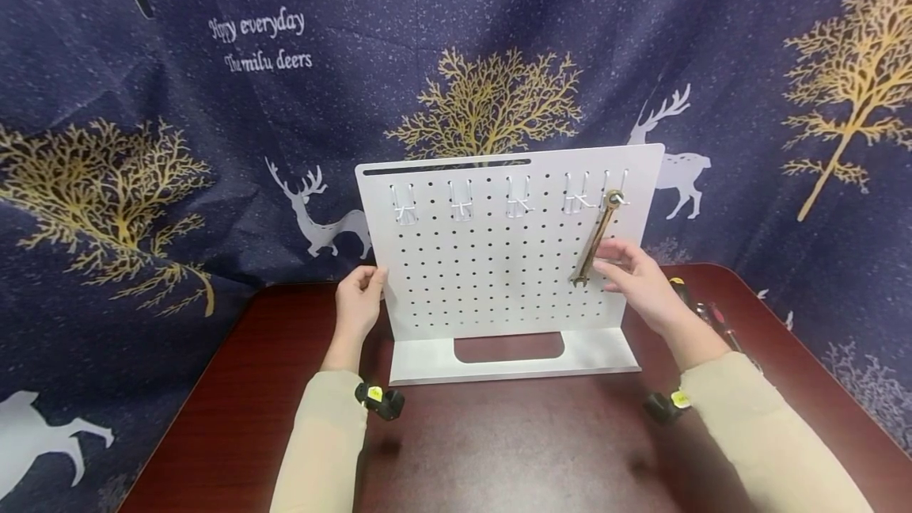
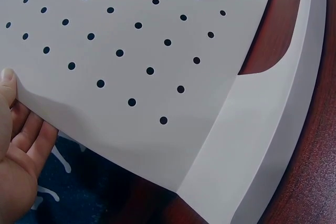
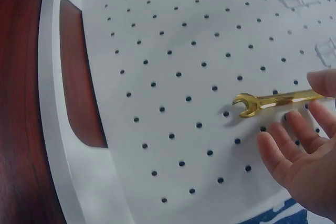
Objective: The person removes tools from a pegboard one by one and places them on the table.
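Note:
A white pegboard (image 1: 492,260) stands upright on its bent base. At its left edge my left hand (image 1: 359,299) pinches the board, thumb in front and fingers behind, as the left wrist view also shows. A gold combination wrench (image 1: 597,242) hangs tilted, its ring end at the rightmost hook (image 1: 621,198) and its open end lower left. Just right of its lower half is my right hand (image 1: 634,279), fingers spread loosely. The right wrist view has the wrench's open jaw (image 3: 245,105) against the board, thumb above the shaft and fingers below it; whether they touch it is unclear.
Several white hooks, one of them (image 1: 461,204), line the board's top. Tools with dark and yellow handles (image 1: 680,289) lie on the red-brown table (image 1: 499,442), partly behind my right arm. A blue patterned cloth (image 1: 342,101) hangs behind.

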`<state>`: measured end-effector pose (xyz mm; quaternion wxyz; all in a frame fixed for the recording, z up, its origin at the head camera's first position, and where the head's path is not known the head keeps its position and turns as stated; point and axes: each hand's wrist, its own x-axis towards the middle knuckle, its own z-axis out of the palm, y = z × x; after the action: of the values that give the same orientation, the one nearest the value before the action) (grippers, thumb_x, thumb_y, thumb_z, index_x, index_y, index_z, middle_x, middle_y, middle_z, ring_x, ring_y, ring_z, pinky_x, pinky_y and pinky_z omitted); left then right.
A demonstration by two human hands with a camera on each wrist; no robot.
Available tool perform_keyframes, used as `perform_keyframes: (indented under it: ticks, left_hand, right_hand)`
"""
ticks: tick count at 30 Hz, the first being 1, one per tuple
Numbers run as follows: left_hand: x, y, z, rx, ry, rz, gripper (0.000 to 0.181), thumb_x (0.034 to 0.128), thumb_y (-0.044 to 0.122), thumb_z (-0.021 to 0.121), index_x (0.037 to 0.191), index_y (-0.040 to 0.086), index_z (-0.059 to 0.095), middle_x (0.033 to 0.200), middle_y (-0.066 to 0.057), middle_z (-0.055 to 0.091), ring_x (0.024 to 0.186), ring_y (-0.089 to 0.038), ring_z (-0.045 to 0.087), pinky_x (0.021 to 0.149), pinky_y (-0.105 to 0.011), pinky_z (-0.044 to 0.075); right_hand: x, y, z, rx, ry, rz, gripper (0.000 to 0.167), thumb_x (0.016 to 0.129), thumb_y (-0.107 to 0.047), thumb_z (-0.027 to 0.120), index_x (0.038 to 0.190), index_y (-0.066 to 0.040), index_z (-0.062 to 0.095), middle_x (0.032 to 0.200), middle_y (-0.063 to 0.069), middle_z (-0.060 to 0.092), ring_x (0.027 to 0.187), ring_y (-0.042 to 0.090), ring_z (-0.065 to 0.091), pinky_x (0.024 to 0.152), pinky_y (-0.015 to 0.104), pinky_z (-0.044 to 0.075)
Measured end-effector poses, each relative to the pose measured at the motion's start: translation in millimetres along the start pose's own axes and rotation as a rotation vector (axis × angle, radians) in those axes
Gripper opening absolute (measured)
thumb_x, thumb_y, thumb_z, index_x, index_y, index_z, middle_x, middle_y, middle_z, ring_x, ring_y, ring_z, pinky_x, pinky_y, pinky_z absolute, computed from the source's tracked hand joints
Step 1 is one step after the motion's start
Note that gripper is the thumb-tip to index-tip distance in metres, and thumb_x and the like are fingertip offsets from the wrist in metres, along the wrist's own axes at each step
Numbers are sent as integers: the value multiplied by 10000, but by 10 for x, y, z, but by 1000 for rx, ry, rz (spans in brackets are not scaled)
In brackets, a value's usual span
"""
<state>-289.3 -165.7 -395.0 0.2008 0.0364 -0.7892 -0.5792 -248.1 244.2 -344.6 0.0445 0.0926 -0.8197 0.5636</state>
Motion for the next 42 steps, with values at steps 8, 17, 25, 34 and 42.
perform_keyframes:
  ticks: [8, 17, 25, 34, 42]
  left_hand:
    - [-3, -2, -1, -11, -4, -11, 290, 937, 276, 594, 981, -6, 647, 910, -215, 658, 702, -122, 582, 787, -411, 565]
    - [-8, 1, 5, -15, -11, -11, 305, 935, 292, 591, 984, -5, 647, 931, -216, 663, 709, -118, 586, 797, -414, 563]
    - [-7, 1, 5, -28, -13, -5, 290, 939, 265, 591, 991, -17, 638, 952, -235, 661, 704, -104, 586, 820, -455, 551]
    - [-3, -8, 10, -11, -5, -5, 284, 938, 264, 593, 988, -12, 643, 950, -230, 667, 715, -142, 596, 816, -463, 549]
    - [0, -14, 4, 25, 4, -4, 304, 935, 299, 591, 978, 4, 650, 932, -209, 671, 759, -226, 613, 747, -350, 562]
  right_hand:
    - [-30, 9, 97, 24, 6, 26, 492, 993, -262, 490, 1379, 22, 381, 1319, 271, 492, 985, -63, 535, 802, 196, 526]
    - [-183, 121, 112, -23, 25, 46, 415, 987, -236, 506, 1271, 66, 487, 1121, 194, 641, 895, -86, 581, 773, 216, 547]
    - [-308, 93, 85, 23, 6, -41, 425, 976, -214, 531, 1260, 99, 483, 927, -70, 696, 885, -57, 609, 747, 213, 550]
    - [-452, 58, 68, 47, -13, -96, 232, 950, -144, 571, 1134, -2, 584, 873, -146, 687, 802, -6, 615, 693, 208, 538]
    - [-588, 31, 9, 24, 1, -149, 164, 943, -113, 575, 1101, -108, 617, 889, -177, 688, 786, 0, 630, 691, 192, 527]
